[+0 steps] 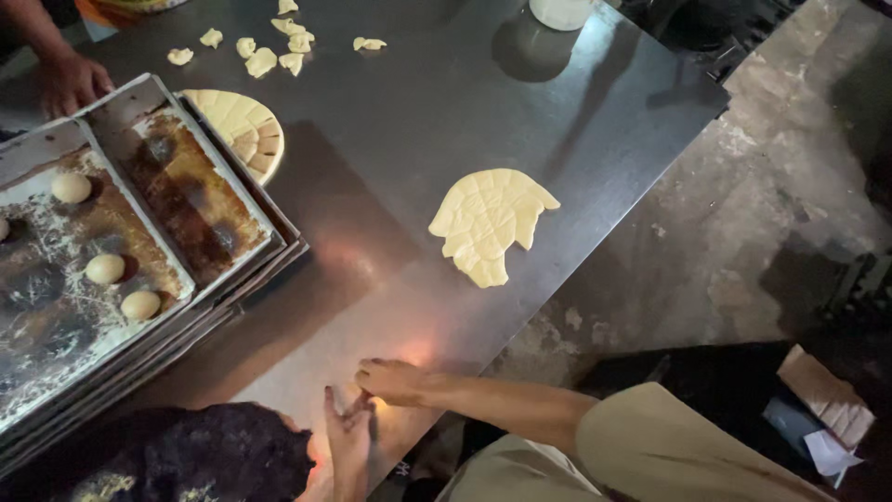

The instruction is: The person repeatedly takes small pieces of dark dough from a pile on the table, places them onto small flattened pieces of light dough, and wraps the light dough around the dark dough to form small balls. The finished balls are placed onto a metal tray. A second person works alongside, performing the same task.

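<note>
Hands meet at table's near edge: left hand (348,439) has fingers stretched up, right hand (395,379) is curled w/ knuckles up, the two touching. Can't tell if either grips anything; the gap btw them is dim w/ an orange glow, so a small dough bit may or may not be in there. Nearest thing is the flat dough sheet (488,223), lying alone on the dark metal table (418,102), well apart from both hands, toward the far right edge. It's pale, thin, scored into many small pieces, w/ a ragged outline where bits are already gone. Prob. v. light, soft and limp; lifted whole it'd likely sag and split along the cuts. Best hold, I'd judge: pinch one scored piece at the outer edge and peel it off, not the middle. Surface looks matte, so prob. a bit tacky, not slippery. Left of it sit stacked baking trays (232,265) w/ round dough balls (105,269), a second scored sheet (243,125) partly under the tray corner, and loose cut pieces (262,61) further back. Another person's hand (65,82) rests at top left.
</note>
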The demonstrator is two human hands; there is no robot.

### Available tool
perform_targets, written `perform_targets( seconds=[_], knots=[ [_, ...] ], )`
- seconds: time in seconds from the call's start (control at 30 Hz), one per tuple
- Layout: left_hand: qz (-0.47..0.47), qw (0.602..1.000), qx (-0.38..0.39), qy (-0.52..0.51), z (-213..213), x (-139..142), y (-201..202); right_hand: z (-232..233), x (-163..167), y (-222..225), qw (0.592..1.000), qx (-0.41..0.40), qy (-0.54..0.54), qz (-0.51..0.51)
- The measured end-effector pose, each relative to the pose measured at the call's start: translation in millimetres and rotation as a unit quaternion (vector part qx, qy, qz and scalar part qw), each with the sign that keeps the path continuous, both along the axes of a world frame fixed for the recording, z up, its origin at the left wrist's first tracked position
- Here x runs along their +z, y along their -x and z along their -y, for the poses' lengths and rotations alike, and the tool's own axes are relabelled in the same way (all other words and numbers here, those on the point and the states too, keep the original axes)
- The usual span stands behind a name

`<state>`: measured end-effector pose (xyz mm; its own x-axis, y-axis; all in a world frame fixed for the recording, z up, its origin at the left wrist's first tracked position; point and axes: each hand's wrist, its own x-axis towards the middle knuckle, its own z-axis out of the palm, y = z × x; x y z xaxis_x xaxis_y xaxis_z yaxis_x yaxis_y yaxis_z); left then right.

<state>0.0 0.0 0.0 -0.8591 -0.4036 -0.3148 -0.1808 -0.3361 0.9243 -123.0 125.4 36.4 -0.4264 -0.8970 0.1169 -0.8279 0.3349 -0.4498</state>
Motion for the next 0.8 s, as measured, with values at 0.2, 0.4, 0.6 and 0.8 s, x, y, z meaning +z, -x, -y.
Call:
perform_targets(
  seconds=[0.2, 0.4, 0.6, 0.8],
  knots=[
    [-0.054, 0.997, 0.002, 0.058, -17, 59, 15, 3, 36, 27, 0.934, -0.168, 0.137, 0.284],
    [-0.134, 0.963, 0.063, -0.225, -49, 118, 25, -48, 118, 53, 0.975, 0.032, 0.187, 0.119],
    [-0.142, 0.953, 0.091, -0.253, -85, 132, 77, -72, 146, 81, 0.975, -0.037, 0.208, 0.072],
    [-0.159, 0.951, 0.077, -0.254, -107, 118, 136, -117, 143, 161, 0.969, 0.029, 0.214, 0.118]
  ],
)
